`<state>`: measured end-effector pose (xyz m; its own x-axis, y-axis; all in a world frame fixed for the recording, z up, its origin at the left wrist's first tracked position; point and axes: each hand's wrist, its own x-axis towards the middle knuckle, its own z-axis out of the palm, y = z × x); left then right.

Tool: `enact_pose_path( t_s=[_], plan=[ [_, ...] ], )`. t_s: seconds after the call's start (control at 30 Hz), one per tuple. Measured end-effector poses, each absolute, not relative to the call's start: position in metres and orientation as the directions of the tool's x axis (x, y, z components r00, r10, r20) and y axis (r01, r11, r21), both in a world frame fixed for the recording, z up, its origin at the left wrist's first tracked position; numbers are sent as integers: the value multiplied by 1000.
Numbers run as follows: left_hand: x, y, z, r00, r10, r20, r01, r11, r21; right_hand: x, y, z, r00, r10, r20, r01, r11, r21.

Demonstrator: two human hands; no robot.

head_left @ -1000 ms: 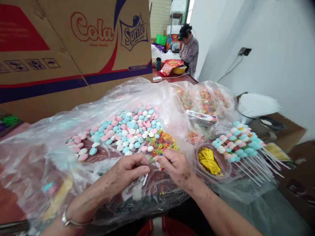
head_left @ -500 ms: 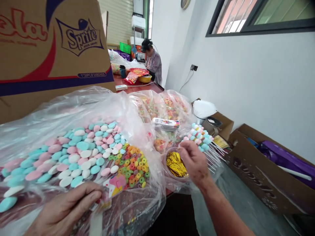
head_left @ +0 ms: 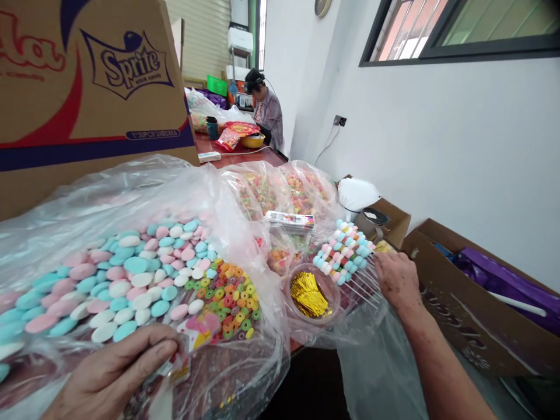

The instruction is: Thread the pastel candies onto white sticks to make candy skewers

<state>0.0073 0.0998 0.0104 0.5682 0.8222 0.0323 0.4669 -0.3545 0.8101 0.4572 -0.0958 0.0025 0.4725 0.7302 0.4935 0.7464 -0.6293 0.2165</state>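
My left hand (head_left: 118,370), at the lower left, is closed on a small clear plastic bag (head_left: 192,335) with a pink and yellow print. At the right, my right hand (head_left: 399,277) has its fingers curled at the white stick ends of a pile of candy skewers (head_left: 345,251); they seem to pinch one stick, though the fingertips are partly hidden. Those skewers carry pink, blue and white pieces. Left of them stands a round clear tub (head_left: 336,300) holding gold twist ties (head_left: 310,293). Pink, blue and white oval candies (head_left: 140,277) lie beside small coloured candy rings (head_left: 230,297).
Clear plastic sheeting (head_left: 262,361) lies over the red table. Behind are bagged candy rings (head_left: 297,186) and a stack of printed packets (head_left: 289,220). A large carton (head_left: 126,111) stands left, an open box (head_left: 472,326) right. Another person (head_left: 266,111) sits at the back.
My right hand has moved right, from above the tub of gold ties to the skewer sticks. My left hand still holds the bag. The view has shifted slightly right.
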Motion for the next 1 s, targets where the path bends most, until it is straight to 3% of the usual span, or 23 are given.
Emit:
enact_pose_path(
  t_s=[0.13,0.23,0.3,0.43,0.57,0.8,1.0],
  plan=[
    [8,96,31,579,814,-47,501,-310,808,446,-99,19,451,618,644,813,-583,-10],
    [4,94,38,606,793,-53,470,-303,829,418,-91,38,425,615,664,905,-288,-312],
    [1,93,38,614,786,-74,443,-266,856,392,-80,49,349,671,654,918,-107,-381],
    [-5,90,36,659,748,-83,333,-192,923,342,-50,63,32,741,671,924,235,-303],
    [-11,86,35,650,753,-100,299,-132,945,311,-28,68,-130,724,678,866,416,-279],
    [-19,86,34,621,767,-164,288,-28,957,301,-17,68,-272,715,645,846,496,-193],
    [-18,93,32,666,713,-219,344,-32,938,306,-14,70,-404,661,632,860,510,16]
  ],
)
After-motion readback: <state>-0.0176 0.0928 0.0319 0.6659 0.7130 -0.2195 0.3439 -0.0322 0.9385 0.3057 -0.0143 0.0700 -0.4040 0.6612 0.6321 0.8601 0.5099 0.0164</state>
